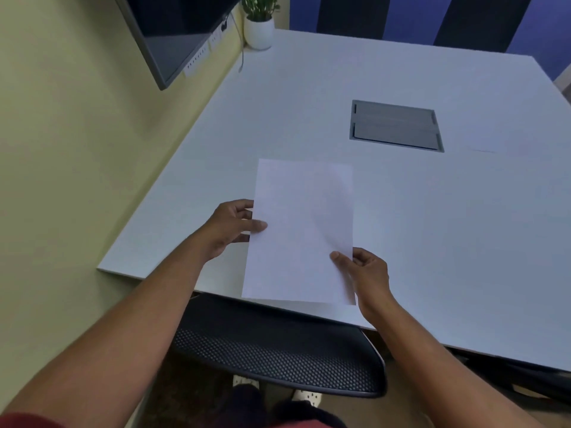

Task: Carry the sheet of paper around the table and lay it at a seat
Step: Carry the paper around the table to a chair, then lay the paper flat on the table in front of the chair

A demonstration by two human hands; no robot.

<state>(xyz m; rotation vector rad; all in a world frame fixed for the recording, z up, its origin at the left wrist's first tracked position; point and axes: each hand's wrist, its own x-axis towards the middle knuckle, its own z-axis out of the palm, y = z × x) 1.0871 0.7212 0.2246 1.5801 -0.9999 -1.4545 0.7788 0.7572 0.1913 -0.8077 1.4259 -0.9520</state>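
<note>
White table (pixel 401 211) with mesh chair (pixel 278 350) tucked under: left hand (pixel 230 228) and right hand (pixel 369 273) fingers pinch opposite edges of the sheet of paper (pixel 302 230), held flat over the near edge (probably squaring it to the seat).

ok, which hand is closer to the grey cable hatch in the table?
Right. The right hand grips the paper's right edge, below the cable hatch; the left hand grips the left edge, farther off.

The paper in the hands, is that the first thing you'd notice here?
Yes. The white sheet of paper sits in the middle, pinched by the left hand and the right hand over the near edge of the white table. Next comes the grey cable hatch behind it.
</note>
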